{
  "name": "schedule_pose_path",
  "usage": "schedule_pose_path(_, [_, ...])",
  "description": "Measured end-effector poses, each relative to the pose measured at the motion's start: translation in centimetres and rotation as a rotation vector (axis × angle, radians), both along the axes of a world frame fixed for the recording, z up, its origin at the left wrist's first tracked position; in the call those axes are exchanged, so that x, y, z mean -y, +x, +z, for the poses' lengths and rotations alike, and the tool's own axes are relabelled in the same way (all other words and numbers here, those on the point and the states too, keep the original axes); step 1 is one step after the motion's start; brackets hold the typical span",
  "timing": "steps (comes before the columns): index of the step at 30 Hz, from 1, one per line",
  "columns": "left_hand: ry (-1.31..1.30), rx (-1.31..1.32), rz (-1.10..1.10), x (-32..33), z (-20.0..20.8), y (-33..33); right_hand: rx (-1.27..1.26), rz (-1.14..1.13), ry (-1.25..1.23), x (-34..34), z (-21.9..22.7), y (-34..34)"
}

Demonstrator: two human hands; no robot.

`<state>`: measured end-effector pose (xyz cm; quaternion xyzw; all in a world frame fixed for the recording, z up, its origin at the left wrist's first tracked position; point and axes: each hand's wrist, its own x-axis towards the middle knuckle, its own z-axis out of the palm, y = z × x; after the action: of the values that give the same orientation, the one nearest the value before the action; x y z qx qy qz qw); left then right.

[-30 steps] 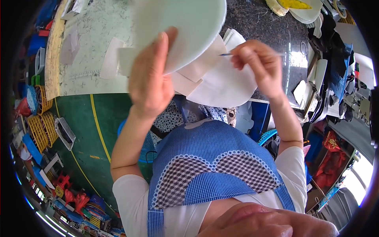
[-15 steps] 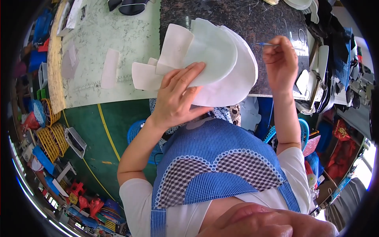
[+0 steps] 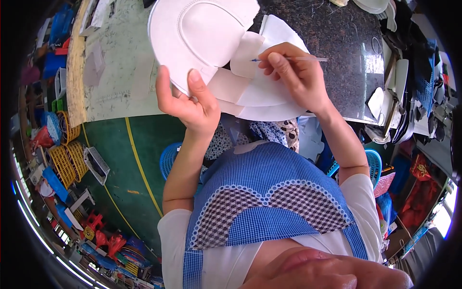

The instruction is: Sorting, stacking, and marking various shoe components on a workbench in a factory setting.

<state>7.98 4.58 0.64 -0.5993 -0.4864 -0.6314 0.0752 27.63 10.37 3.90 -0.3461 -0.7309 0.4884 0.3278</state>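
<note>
Sheets [image 3: 274, 94] are lying on the table [image 3: 344, 91]. A pen [image 3: 312, 59] is sitting in the right grip [image 3: 296, 72], over them. A panel [image 3: 211, 36] is sitting in the left grip [image 3: 191, 103], left of the pen.

Yellow baskets [image 3: 58, 165] (latticed) near 1 pale tray [image 3: 100, 159].

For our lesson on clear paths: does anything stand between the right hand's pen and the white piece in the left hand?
Nothing visible: the gap between pen and white piece shows a pale sheet underneath.
</note>
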Motion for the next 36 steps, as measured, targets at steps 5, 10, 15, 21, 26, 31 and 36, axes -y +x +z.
schedule_pose_path(5, [-0.208, -0.014, 0.041, 0.0, 1.8, -0.8, -0.005, -0.067, -0.006, -0.6, -0.4, -0.7])
schedule_pose_path(10, [-0.281, -0.201, -0.125, 1.8, 1.7, 0.4, 0.082, -0.123, -0.081, -0.5, -0.3, -0.9])
schedule_pose_path(15, [-0.434, -0.472, -0.222, 1.9, 1.3, 0.9, -0.34, -0.276, -0.276, -0.8, -0.2, 1.5])
schedule_pose_path(21, [-0.293, 0.047, -0.097, -0.4, 1.1, -0.5, -0.688, -0.077, -0.22, -0.4, 1.8, 6.4])
schedule_pose_path(26, [-0.304, -0.187, -0.054, -1.4, 1.8, -1.2, -0.023, -0.024, -0.112, 0.4, 0.7, 0.8])
schedule_pose_path(31, [-0.474, -0.161, -0.36, 2.3, 2.1, -0.1, 0.169, -0.039, -0.01, 0.0, -0.2, 0.2])
schedule_pose_path(36, [-0.556, -0.417, -0.419, 2.8, 1.9, 0.2, -0.358, -0.325, -0.279, -0.3, -0.1, 3.3])
